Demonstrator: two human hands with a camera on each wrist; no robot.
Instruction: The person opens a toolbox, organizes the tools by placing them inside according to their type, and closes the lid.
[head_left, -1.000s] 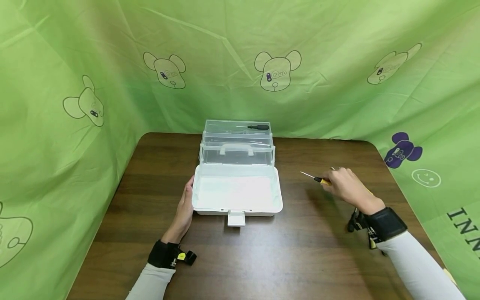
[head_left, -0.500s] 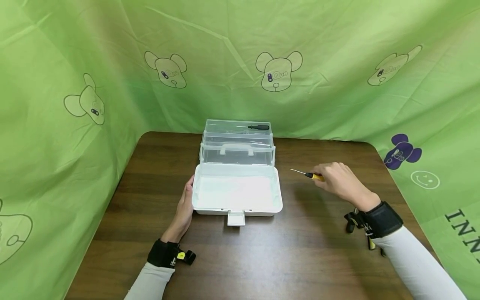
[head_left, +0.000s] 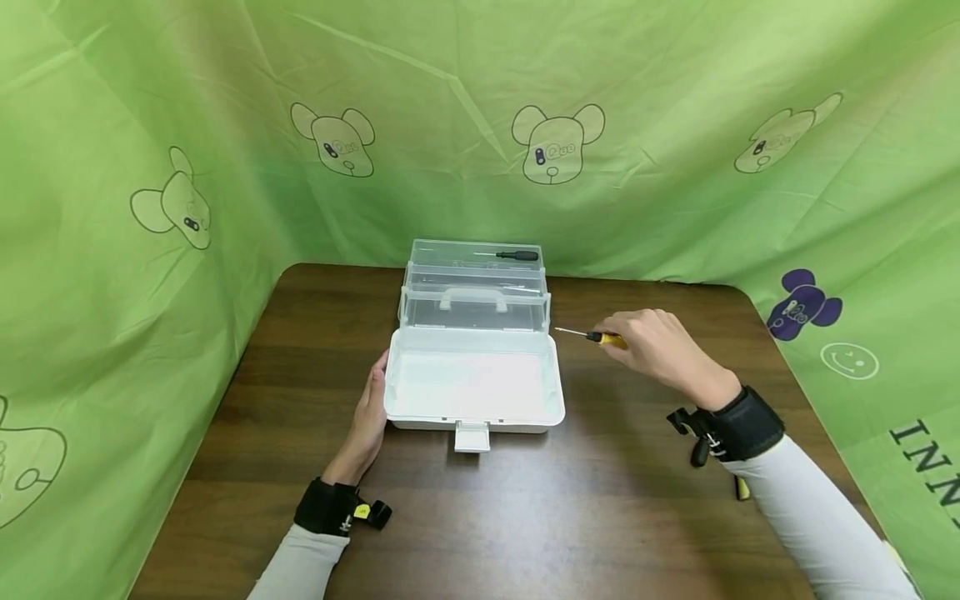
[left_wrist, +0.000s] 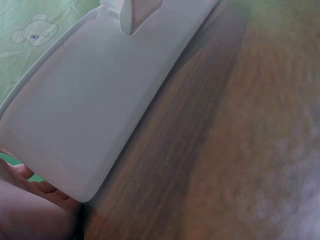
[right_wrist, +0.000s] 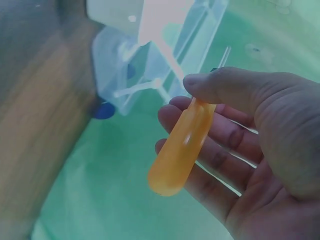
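Table (head_left: 517,533) below, dark wood; white toolbox (head_left: 427,424) open on it, clear trays (head_left: 423,315) raised behind; left hand (head_left: 369,421) resting relaxed against toolbox's left side; right hand (head_left: 663,348) pinching yellow screwdriver (head_left: 613,341), tip just beside toolbox's right side; black screwdriver (head_left: 521,256) in rearmost clear section.

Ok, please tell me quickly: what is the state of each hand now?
Left hand: open, touching the left side of the box.
Right hand: closed, holding the yellow screwdriver.
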